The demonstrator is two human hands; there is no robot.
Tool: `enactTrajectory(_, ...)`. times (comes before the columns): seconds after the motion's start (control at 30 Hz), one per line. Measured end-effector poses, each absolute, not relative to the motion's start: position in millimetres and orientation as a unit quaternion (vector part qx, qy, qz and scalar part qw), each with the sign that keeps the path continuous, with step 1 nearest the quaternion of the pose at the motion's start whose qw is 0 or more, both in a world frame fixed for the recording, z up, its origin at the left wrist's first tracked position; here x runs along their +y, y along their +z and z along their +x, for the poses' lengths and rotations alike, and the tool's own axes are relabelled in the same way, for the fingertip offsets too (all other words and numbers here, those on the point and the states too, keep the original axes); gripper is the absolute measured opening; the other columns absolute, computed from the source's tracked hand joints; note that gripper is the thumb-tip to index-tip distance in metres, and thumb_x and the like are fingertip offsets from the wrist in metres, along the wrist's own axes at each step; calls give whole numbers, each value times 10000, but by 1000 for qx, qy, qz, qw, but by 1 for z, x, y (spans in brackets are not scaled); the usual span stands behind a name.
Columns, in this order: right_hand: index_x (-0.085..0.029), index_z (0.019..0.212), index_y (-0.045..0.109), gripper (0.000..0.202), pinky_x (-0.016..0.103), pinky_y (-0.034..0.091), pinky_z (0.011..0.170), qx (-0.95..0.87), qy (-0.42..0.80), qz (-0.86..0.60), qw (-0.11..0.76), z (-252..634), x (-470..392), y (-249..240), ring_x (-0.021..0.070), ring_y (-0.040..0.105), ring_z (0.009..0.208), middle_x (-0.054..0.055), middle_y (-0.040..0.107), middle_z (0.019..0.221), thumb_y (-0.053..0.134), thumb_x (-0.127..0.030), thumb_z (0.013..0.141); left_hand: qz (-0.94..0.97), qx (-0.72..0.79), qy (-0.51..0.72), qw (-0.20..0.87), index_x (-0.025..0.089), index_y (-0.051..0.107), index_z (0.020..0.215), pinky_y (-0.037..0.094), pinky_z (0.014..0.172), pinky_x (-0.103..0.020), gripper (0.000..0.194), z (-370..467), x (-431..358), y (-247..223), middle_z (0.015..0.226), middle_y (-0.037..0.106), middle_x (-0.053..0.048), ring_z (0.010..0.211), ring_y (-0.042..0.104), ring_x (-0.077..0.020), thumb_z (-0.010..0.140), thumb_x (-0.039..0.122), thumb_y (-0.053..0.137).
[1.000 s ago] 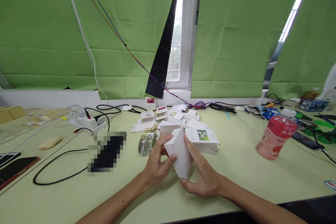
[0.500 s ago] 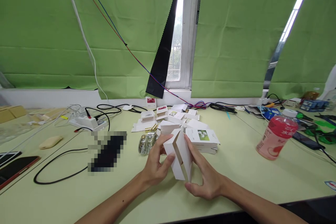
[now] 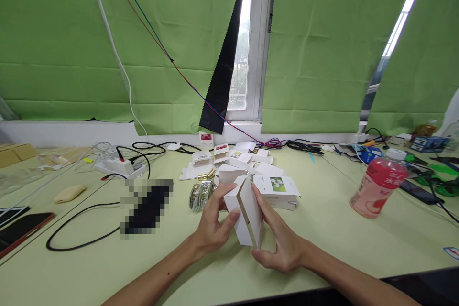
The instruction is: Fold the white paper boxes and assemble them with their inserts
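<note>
A white folding carton (image 3: 244,217) stands tilted between my two hands, with a narrow gap along its long edge. My left hand (image 3: 217,222) grips its left side, thumb on the near face and fingers behind. On the right side, my right hand (image 3: 279,236) holds the panel with the index finger near the top and the thumb at the bottom corner. Silvery foil packets (image 3: 201,195) lie just left of the carton, with small gold tubes (image 3: 208,175) behind them. White cartons with a green floral picture (image 3: 275,185) are stacked to the right.
More white cartons (image 3: 222,150) lie at the back. A pink bottle (image 3: 378,184) stands at the right, near a dark phone (image 3: 421,192). Cables, a power strip (image 3: 120,168), a beige case (image 3: 69,194) and phones (image 3: 25,232) occupy the left.
The gap along the carton's edge has narrowed slightly as its panels moved closer together. Both hands keep their hold in nearly the same place.
</note>
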State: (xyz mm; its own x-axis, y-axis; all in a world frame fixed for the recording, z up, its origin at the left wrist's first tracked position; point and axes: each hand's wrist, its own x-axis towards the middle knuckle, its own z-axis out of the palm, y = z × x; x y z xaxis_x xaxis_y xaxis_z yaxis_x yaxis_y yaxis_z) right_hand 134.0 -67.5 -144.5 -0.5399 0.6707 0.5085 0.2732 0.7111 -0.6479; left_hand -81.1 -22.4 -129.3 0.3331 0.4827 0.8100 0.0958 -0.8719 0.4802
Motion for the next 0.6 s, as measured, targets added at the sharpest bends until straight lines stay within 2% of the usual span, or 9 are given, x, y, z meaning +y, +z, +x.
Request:
enactTrajectory(0.2, -198, 1606, -157, 1132, 532, 82, 1262, -841, 253, -271, 393, 134, -67, -145, 305, -21, 1578, 104, -74, 1710, 651, -307, 820, 803, 178, 542, 172, 288, 432, 1384, 548, 611, -235, 380, -80, -24, -127, 1059, 578, -57, 730, 594, -127, 1015, 363, 488)
enactTrajectory(0.6, -193, 1602, -170, 1144, 536, 96, 1263, -841, 254, -286, 382, 133, -68, -144, 310, -13, 1578, 100, -76, 1710, 645, -295, 804, 801, 186, 545, 163, 277, 463, 1345, 543, 593, -230, 355, -80, -23, -127, 1033, 573, -52, 745, 588, -135, 1005, 375, 496)
